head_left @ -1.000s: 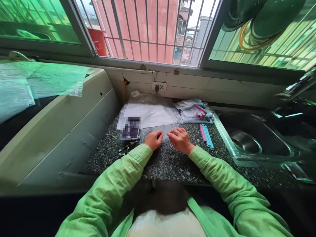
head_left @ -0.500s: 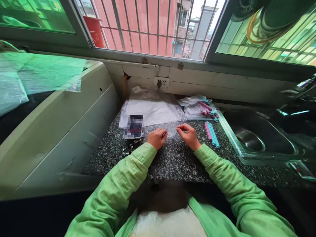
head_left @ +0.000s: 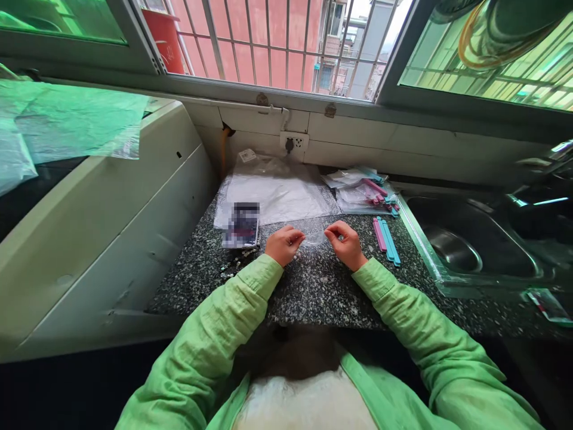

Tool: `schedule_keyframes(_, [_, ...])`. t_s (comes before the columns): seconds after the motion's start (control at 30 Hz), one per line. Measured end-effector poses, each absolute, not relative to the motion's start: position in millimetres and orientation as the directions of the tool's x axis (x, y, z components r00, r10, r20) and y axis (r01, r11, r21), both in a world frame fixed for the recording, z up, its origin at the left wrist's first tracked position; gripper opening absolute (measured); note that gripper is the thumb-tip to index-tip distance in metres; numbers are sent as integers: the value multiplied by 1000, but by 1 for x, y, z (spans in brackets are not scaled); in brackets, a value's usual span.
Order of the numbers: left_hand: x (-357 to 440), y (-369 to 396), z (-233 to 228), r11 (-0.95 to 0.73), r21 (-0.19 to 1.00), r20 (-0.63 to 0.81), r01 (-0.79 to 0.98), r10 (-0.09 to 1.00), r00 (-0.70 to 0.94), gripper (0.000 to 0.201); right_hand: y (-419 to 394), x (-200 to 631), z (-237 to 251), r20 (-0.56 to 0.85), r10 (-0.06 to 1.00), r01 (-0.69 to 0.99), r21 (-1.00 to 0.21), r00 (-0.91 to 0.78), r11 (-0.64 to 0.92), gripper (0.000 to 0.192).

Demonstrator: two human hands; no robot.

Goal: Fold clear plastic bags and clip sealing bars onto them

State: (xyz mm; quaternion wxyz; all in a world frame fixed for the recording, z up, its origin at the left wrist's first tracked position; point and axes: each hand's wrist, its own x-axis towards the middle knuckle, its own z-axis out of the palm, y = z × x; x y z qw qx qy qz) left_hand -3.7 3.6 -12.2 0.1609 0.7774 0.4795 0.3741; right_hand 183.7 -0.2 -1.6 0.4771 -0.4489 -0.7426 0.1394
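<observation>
Spanning the narrow gap between the left hand [head_left: 283, 245] and the right hand [head_left: 347, 245], a thin, clear plastic film [head_left: 315, 238] runs crosswise in front of the person, one end toward each hand. Its visible part is longer from side to side than front to back, so the long axis goes left to right, roughly along the front edge of the dark speckled surface [head_left: 322, 292]. The near side looks slightly curved; the far outline is too faint against the stone for me to follow. Both hands pinch it, thumb against fingertips, the left at one end and the right at the other. From here I can't tell whether it touches the stone.

Just outside the right hand lie a pink sealing clip [head_left: 379, 234] and blue sealing clips [head_left: 388, 240], side by side, far ends leaning left. Beside the left hand, on its outer side, is a phone [head_left: 253, 234], and beyond both hands spreads a large plastic bag [head_left: 277, 194].
</observation>
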Motion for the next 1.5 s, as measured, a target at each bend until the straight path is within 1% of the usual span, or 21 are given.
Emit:
schedule_keyframes(0.17, [-6, 4, -12, -488, 630, 439, 604, 866, 241, 22, 0, 184, -1, 581, 804, 519, -652, -128, 554, 15])
schedule_keyframes(0.43, [-6, 4, -8, -478, 652, 451, 589, 868, 206, 21, 1, 187, -1, 591, 797, 539, -635, -122, 553, 17])
schedule_keyframes(0.57, [-5, 5, -8, -487, 676, 464, 553, 864, 194, 19, 0, 186, 1, 573, 811, 530, -655, -116, 539, 16])
schedule_keyframes(0.67, [-5, 7, -10, -496, 719, 479, 486, 861, 171, 17, 1, 187, 1, 551, 827, 524, -675, -110, 519, 13])
schedule_keyframes(0.73, [-5, 9, -11, -480, 769, 476, 423, 871, 123, 16, 1, 188, 0, 542, 832, 539, -669, -117, 512, 11])
schedule_keyframes(0.83, [-6, 13, -13, -421, 848, 434, 322, 900, 35, 14, 3, 188, -3, 529, 831, 567, -637, -171, 522, 10])
schedule_keyframes(0.9, [-6, 14, -14, -400, 869, 415, 290, 910, 13, 14, 3, 187, -4, 514, 831, 579, -618, -214, 531, 7])
schedule_keyframes(1.0, [-6, 13, -12, -406, 861, 419, 307, 908, 26, 15, 2, 185, -6, 508, 825, 585, -600, -248, 545, 6])
schedule_keyframes(1.2, [-4, 9, -7, -398, 847, 408, 351, 912, 49, 15, 1, 182, -7, 533, 810, 570, -597, -245, 565, 12])
schedule_keyframes(1.27, [-4, 9, -7, -379, 863, 387, 333, 921, 45, 16, 2, 182, -8, 528, 815, 567, -605, -239, 558, 13])
schedule_keyframes(1.37, [-4, 10, -7, -291, 910, 291, 295, 956, 46, 18, 3, 183, -8, 528, 822, 566, -620, -212, 544, 13])
schedule_keyframes(1.5, [-4, 12, -8, -197, 937, 163, 290, 977, 136, 16, 4, 184, -9, 545, 824, 566, -634, -158, 527, 14])
